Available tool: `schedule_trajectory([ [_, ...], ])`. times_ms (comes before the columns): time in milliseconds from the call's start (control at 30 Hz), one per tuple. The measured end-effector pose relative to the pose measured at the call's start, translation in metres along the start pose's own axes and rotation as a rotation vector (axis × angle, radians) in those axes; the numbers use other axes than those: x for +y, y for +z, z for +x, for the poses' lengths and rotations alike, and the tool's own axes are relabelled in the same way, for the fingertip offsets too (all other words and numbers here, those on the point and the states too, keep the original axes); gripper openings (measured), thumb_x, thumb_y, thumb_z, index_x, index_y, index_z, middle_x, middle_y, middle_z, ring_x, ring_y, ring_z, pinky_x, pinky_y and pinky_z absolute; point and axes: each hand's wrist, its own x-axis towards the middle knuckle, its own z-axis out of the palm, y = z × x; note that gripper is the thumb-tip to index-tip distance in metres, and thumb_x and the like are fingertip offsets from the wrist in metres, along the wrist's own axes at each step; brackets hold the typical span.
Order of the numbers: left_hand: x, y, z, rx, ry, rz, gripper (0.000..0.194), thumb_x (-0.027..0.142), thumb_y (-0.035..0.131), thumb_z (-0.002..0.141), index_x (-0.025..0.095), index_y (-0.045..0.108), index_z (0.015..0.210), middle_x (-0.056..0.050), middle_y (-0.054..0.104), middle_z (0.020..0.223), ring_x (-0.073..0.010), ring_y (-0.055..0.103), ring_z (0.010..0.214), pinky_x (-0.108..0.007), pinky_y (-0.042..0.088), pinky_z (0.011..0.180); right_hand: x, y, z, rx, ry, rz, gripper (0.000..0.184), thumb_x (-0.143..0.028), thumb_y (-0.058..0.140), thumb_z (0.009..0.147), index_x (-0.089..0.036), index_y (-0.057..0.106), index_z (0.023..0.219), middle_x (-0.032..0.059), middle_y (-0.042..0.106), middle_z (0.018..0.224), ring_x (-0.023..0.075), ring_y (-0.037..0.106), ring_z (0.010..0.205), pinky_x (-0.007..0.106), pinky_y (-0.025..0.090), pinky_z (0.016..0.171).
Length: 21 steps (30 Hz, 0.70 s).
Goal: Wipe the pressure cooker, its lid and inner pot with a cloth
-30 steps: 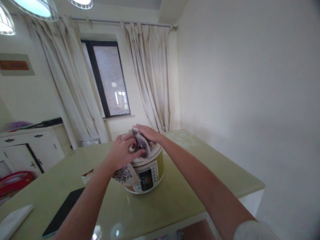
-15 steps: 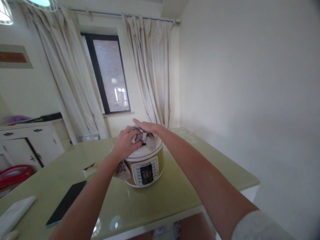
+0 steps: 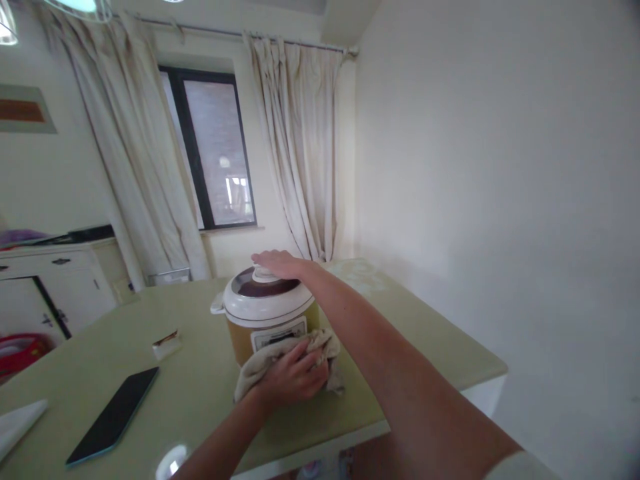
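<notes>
A round electric cooker (image 3: 270, 310) stands on the table, its white lid closed and its sides yellow-gold. My left hand (image 3: 295, 377) presses a bunched grey-beige cloth (image 3: 267, 360) against the cooker's lower front. The cloth and fingers cover much of the control panel (image 3: 280, 332). On top, my right hand (image 3: 280, 262) rests over the white lid handle (image 3: 264, 273) with its fingers stretched out, lying fairly flat. The handle's far side is hidden beneath that hand.
To the left on the green table (image 3: 200, 413) lie a black tablet (image 3: 115, 417), a small white box (image 3: 167, 343) and a white flat object (image 3: 20, 423). A wall (image 3: 500, 200) rises at the right. A white cabinet (image 3: 65, 280) stands at the back left.
The cloth and my left hand have moved from the lid top down to the cooker's front. My right hand is now over the bared lid handle. The view has shifted slightly.
</notes>
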Motion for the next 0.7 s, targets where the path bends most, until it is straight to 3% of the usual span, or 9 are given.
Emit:
schedule_trajectory([
  [100,0.001,0.006,-0.01,0.065,0.012,-0.022,0.007,0.021,0.065,0.095,0.024,0.072,0.094,0.001,0.073,0.102,-0.0195,0.062,0.112,-0.052,0.032,0.125,0.004,0.007,0.002,0.004,-0.048,-0.105,0.041,-0.031,0.034,0.111,-0.027,0.049,0.149,0.0119,0.063,0.144,0.0305,0.061,0.127,0.051,0.05,0.106],
  [233,-0.041,-0.03,-0.002,0.068,-0.072,-0.003,0.016,0.017,0.069,0.091,0.028,0.074,0.101,0.001,0.074,0.112,-0.0246,0.061,0.119,-0.057,0.031,0.125,0.006,0.012,0.008,0.032,-0.043,-0.118,0.038,-0.03,0.033,0.112,-0.026,0.049,0.146,0.0132,0.063,0.144,0.0297,0.062,0.127,0.05,0.052,0.103],
  [333,-0.09,-0.058,0.005,0.03,-0.383,0.042,0.041,0.014,0.069,0.087,0.03,0.072,0.124,-0.006,0.073,0.123,-0.0317,0.059,0.123,-0.058,0.04,0.116,0.009,0.013,0.018,-0.011,0.018,-0.068,0.034,-0.035,0.046,0.108,-0.024,0.057,0.138,0.0133,0.067,0.138,0.0295,0.065,0.123,0.047,0.054,0.102],
  [400,-0.119,-0.069,0.006,-0.001,-0.633,-0.055,0.043,0.022,0.066,0.088,0.028,0.07,0.13,-0.01,0.07,0.129,-0.0339,0.058,0.126,-0.056,0.045,0.112,0.013,0.013,0.023,-0.03,0.059,-0.009,0.037,-0.044,0.054,0.104,-0.023,0.061,0.134,0.0124,0.071,0.133,0.0296,0.068,0.117,0.044,0.055,0.099],
  [467,-0.139,-0.075,0.006,0.012,-0.796,-0.191,0.044,0.026,0.061,0.088,0.024,0.068,0.131,-0.011,0.068,0.13,-0.0317,0.06,0.123,-0.051,0.048,0.109,0.016,0.013,0.025,-0.007,0.064,0.048,0.045,-0.051,0.058,0.101,-0.024,0.061,0.136,0.0108,0.072,0.132,0.0298,0.07,0.114,0.041,0.056,0.098],
  [567,-0.144,-0.079,0.011,-0.045,-0.837,-0.295,0.037,0.027,0.059,0.085,0.023,0.071,0.12,-0.01,0.07,0.125,-0.0298,0.062,0.119,-0.047,0.049,0.107,0.015,0.011,0.023,-0.002,0.121,0.15,0.05,-0.058,0.047,0.104,-0.027,0.062,0.14,0.0076,0.071,0.136,0.0295,0.069,0.118,0.04,0.055,0.102],
  [633,-0.135,-0.081,0.018,-0.123,-0.789,-0.249,0.028,0.028,0.062,0.083,0.024,0.074,0.108,-0.008,0.073,0.119,-0.0315,0.061,0.118,-0.049,0.047,0.109,0.011,0.008,0.021,-0.035,0.215,0.209,0.053,-0.057,0.031,0.109,-0.028,0.065,0.138,0.0066,0.07,0.139,0.0282,0.067,0.124,0.04,0.052,0.108],
  [700,-0.12,-0.082,0.028,-0.185,-0.694,-0.194,0.022,0.03,0.066,0.081,0.025,0.075,0.101,-0.008,0.074,0.115,-0.0337,0.06,0.117,-0.05,0.046,0.107,0.006,0.005,0.016,-0.055,0.226,0.197,0.051,-0.05,0.03,0.111,-0.027,0.065,0.139,0.0063,0.066,0.145,0.0281,0.063,0.13,0.042,0.048,0.112],
])
